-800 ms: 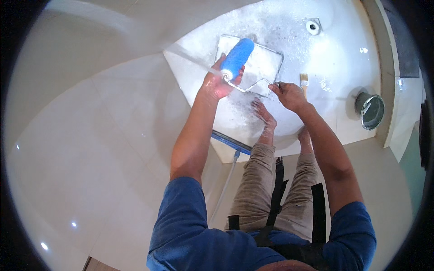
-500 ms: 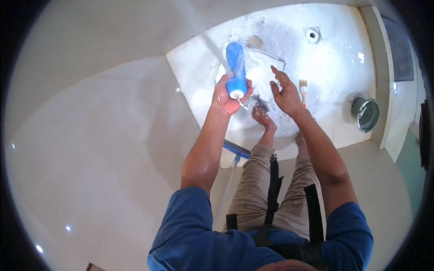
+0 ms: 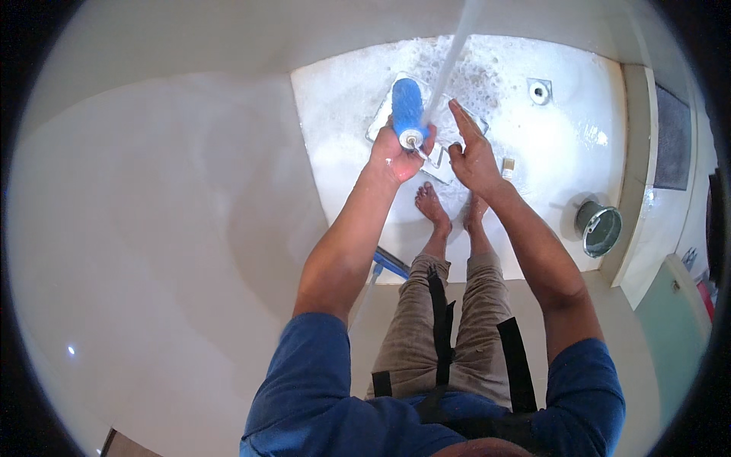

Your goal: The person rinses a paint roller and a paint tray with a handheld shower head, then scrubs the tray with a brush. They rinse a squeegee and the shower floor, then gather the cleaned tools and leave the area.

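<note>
A blue paint roller (image 3: 407, 105) with a white end cap and a bent wire frame lies in my left hand (image 3: 391, 158), whose fingers wrap around its lower end. A stream of water (image 3: 454, 57) falls from above and meets the roller's right side. My right hand (image 3: 477, 161) is held just right of the stream, fingers stretched out, holding nothing. Below both hands a paint tray (image 3: 375, 124) rests on the wet floor, partly hidden by the roller and hands. Beside my right wrist, lower down, is a flat paintbrush (image 3: 508, 167), its handle hidden behind my arm.
A dark green bucket (image 3: 599, 230) stands at the right by a low ledge (image 3: 638, 164). Farther back is a round floor drain (image 3: 540, 93). Left of my feet (image 3: 431, 204) lies a blue-headed squeegee or broom (image 3: 391, 262). Suds cover the far floor.
The water stream has shifted from the roller's left side to its right. The roller moved slightly right. My left foot has come away from the dark patch; tray and wire frame show more clearly.
</note>
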A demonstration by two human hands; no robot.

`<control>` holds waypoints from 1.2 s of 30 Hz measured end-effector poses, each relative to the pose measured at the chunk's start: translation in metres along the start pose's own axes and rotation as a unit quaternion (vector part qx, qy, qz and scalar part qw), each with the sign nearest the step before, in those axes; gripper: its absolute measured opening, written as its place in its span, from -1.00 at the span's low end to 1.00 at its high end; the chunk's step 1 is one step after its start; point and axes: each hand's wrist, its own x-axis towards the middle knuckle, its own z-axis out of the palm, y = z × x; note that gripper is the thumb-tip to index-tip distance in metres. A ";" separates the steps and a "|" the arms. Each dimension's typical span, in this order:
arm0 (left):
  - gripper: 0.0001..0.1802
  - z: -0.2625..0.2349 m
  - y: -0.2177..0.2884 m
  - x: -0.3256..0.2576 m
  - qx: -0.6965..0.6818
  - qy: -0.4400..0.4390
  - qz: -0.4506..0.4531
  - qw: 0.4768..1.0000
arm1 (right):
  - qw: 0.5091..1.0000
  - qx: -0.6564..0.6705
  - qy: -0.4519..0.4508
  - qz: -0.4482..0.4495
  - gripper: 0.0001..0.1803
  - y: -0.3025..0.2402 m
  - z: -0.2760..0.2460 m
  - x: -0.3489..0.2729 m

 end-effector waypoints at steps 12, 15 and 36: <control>-0.15 0.020 -0.016 -0.033 0.069 0.032 -0.026 0.997 | 0.909 -0.223 -0.167 -0.309 -0.19 -0.010 -0.036 0.037; -0.03 0.029 -0.012 -0.053 0.050 -0.024 -0.080 0.995 | 0.889 -0.168 -0.222 -0.364 -0.19 -0.012 -0.039 0.050; -0.46 0.053 0.015 -0.064 0.795 -0.054 0.083 0.598 | 0.761 -0.312 -0.528 -0.210 -0.71 -0.030 -0.028 0.116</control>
